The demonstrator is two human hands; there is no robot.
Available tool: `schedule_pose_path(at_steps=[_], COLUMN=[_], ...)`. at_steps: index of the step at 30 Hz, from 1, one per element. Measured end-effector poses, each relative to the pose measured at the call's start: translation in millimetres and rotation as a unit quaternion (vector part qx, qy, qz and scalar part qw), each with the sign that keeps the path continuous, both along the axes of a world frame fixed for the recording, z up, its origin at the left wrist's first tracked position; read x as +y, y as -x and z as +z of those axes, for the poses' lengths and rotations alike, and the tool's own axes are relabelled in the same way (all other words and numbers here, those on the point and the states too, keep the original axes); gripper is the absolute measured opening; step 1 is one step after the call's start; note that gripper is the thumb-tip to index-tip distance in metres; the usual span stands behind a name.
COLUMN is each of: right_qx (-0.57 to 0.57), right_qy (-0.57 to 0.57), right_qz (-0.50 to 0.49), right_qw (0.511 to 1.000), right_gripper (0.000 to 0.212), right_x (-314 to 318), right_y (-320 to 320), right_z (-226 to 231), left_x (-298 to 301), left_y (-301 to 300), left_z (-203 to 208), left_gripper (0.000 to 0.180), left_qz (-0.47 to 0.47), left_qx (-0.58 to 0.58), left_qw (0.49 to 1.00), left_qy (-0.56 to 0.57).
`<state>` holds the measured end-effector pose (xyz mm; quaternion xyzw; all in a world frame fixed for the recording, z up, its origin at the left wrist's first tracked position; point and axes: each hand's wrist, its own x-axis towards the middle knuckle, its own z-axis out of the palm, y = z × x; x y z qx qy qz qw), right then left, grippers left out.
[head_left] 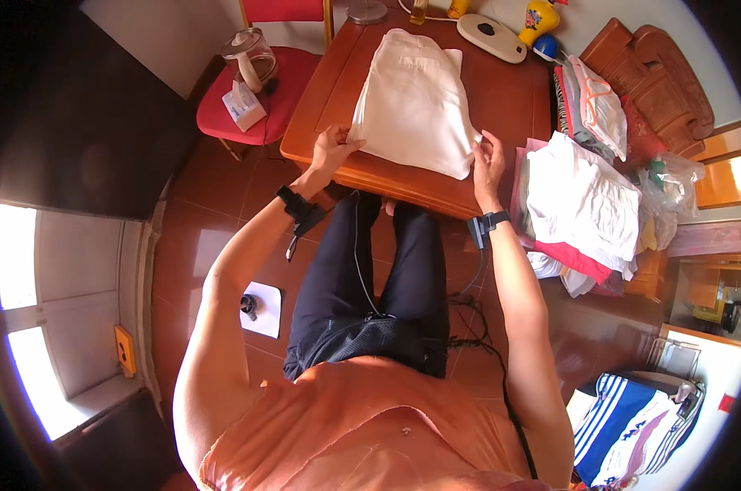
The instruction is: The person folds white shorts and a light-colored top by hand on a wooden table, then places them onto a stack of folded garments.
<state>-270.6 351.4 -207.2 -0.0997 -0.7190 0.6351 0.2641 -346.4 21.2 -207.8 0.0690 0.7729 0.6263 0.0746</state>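
Note:
White pants (411, 102) lie flat on the brown wooden table (329, 106), narrow end away from me and wide edge towards me. My left hand (334, 150) pinches the near left corner of the cloth at the table's front edge. At the near right corner, my right hand (489, 164) has its fingers closed on the fabric. The near edge stretches between both hands, and a few soft creases cross the cloth. Each wrist wears a black strap with a small device.
Piled clothes (583, 196) stand right of the table, beside a carved wooden chair back (661, 74) and a clear plastic bag (669, 188). A red chair (293, 78) at the left holds a glass kettle (252, 61) and a tissue box (243, 106). Cables (477, 327) trail near my legs.

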Motion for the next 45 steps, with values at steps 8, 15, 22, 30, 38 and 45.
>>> schedule_pose_path(at_steps=[8, 15, 22, 30, 38, 45], right_qx=[-0.006, -0.021, -0.014, -0.106, -0.088, -0.043], right_qy=[0.029, -0.001, 0.181, 0.265, -0.012, 0.033], right_qz=[0.069, 0.113, 0.086, 0.134, 0.178, 0.167], right_qw=[0.997, 0.993, 0.980, 0.949, 0.980, 0.984], right_gripper=[0.048, 0.040, 0.042, 0.060, 0.071, 0.038], right_x=[0, 1, -7, -34, -36, -28], right_y=[-3, -5, -17, -39, -57, -46], right_z=[3, 8, 15, 31, 52, 108], left_x=[-2, -9, -10, -6, -7, -19], left_y=[2, -4, 1, -1, -6, 16], left_z=[-21, -10, -14, -9, 8, 95], left_gripper=[0.040, 0.043, 0.029, 0.039, 0.038, 0.036], left_qz=[0.025, -0.112, -0.122, -0.048, -0.054, -0.066], left_qx=[0.070, 0.036, 0.081, 0.025, 0.007, 0.074], left_qw=[0.997, 0.982, 0.976, 0.997, 0.997, 0.990], left_qy=[0.016, -0.149, -0.158, -0.049, 0.063, 0.099])
